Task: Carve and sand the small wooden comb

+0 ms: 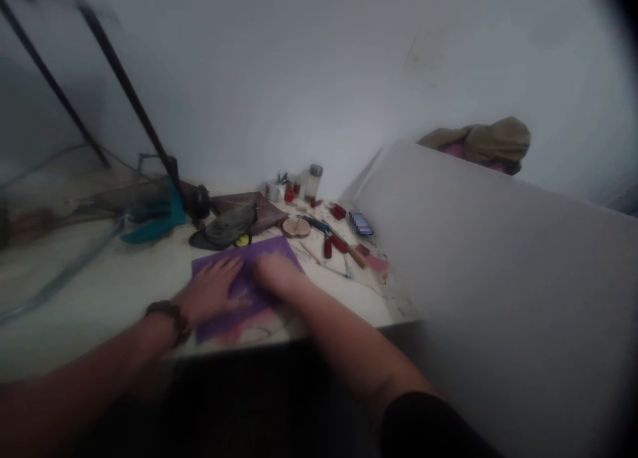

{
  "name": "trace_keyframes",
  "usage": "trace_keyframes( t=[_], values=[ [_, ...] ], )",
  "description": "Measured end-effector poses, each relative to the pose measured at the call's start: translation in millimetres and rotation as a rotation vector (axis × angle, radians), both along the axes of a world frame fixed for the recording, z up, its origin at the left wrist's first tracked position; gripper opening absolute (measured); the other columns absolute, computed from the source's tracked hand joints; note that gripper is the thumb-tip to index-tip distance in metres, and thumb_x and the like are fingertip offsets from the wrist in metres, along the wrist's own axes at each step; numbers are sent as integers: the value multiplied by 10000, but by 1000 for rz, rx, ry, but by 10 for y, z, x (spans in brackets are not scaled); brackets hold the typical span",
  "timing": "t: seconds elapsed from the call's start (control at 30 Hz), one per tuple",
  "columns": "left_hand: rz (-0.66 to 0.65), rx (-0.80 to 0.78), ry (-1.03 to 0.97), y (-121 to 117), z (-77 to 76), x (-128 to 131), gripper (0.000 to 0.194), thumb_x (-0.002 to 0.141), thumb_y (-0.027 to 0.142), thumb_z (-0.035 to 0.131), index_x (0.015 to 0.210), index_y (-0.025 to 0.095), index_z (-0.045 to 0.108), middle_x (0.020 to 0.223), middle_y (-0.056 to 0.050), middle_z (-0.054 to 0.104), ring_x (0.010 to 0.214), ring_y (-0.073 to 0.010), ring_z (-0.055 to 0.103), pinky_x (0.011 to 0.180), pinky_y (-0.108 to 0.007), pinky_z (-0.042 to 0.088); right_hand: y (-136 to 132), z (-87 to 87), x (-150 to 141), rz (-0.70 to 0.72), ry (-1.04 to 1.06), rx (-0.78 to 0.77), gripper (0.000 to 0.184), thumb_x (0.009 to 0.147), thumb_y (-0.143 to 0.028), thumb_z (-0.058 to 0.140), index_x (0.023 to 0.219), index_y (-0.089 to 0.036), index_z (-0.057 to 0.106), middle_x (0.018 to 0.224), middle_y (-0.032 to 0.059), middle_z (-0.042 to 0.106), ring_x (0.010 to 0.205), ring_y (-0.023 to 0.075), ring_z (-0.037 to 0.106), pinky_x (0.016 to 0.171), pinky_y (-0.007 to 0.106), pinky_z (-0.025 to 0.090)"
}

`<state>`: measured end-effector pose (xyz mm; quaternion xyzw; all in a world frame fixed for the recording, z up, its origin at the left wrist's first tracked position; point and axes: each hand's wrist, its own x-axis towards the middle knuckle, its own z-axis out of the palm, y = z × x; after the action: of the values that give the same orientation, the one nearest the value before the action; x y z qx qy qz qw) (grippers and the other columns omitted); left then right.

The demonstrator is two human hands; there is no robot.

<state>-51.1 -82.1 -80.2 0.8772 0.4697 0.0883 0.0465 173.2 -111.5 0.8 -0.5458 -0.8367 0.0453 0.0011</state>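
Bench by a white wall, bench [114, 292] | purple sheet [244, 293] lies at near edge, centre | left hand [209, 288] and right hand [279, 275] just apart, both palm-down on it, apparently pinning it flat | red-handled tools [339, 244] sit far right, out of the hands' way

Bench [119, 292] runs across view, wall [319, 79] behind it. Sheet [239, 292] lies at near edge; left hand [209, 288] and right hand [279, 276] rest on it, side by side. Beyond sheet: crumpled cloth [224, 227] against flat leather piece [252, 210]. To right: wooden disc [296, 227], then pliers [333, 245]. Glass jar [313, 182] at back. Large board [498, 278] stands right of bench.
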Motion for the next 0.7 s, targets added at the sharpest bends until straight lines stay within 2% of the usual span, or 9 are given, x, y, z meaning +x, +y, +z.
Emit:
trace_keyframes(
  t=[0.07, 0.13, 0.3, 0.43, 0.57, 0.7],
  values=[
    [6, -19, 9, 6, 6, 6, 1164, 833, 868, 689, 1741, 170, 480, 1824, -205, 396, 1694, -483, 327, 1368, -620, 222, 78, 28, -72, -7, 6, 5, 362, 1112, -230, 490, 1341, -106, 741, 1250, 177, 824, 1070, 270, 790, 938, 333, 585],
    [12, -23, 8, 4, 11, 10, 1171, 818, 873, 692, 1738, 177, 489, 1824, -203, 397, 1694, -481, 326, 1367, -615, 223, 38, 22, -46, -26, 5, 11, 360, 1118, -241, 493, 1339, -106, 743, 1208, 171, 833, 1028, 271, 795, 899, 327, 585],
    [1, 11, -27, -19, -2, 2, 1098, 854, 827, 710, 1726, 193, 500, 1820, -170, 423, 1676, -479, 365, 1364, -608, 241, -338, -46, 317, -81, -20, 27, 400, 1149, -354, 491, 1297, -119, 778, 1134, 179, 844, 979, 281, 800, 857, 329, 572],
    [9, -5, -36, -1, -33, -5, 1131, 841, 842, 714, 1733, 180, 498, 1818, -183, 420, 1685, -489, 344, 1367, -619, 230, -476, -44, 536, -103, -47, 5, 349, 1083, -402, 591, 1170, -183, 850, 1087, 162, 862, 978, 289, 813, 839, 328, 570],
    [6, -18, -17, 23, -62, -8, 1178, 844, 874, 679, 1759, 166, 459, 1832, -192, 384, 1708, -475, 298, 1373, -612, 201, -381, -43, 543, -83, -72, -25, 320, 1033, -415, 648, 1095, -207, 882, 1071, 154, 871, 981, 293, 818, 827, 325, 570],
    [9, -18, -10, 12, -45, -1, 1187, 834, 877, 683, 1761, 172, 454, 1841, -192, 362, 1708, -475, 298, 1374, -616, 189, -135, -42, 365, -72, -72, -24, 373, 1081, -394, 581, 1160, -185, 879, 1145, 176, 865, 1036, 298, 820, 867, 334, 585]
  ],
)
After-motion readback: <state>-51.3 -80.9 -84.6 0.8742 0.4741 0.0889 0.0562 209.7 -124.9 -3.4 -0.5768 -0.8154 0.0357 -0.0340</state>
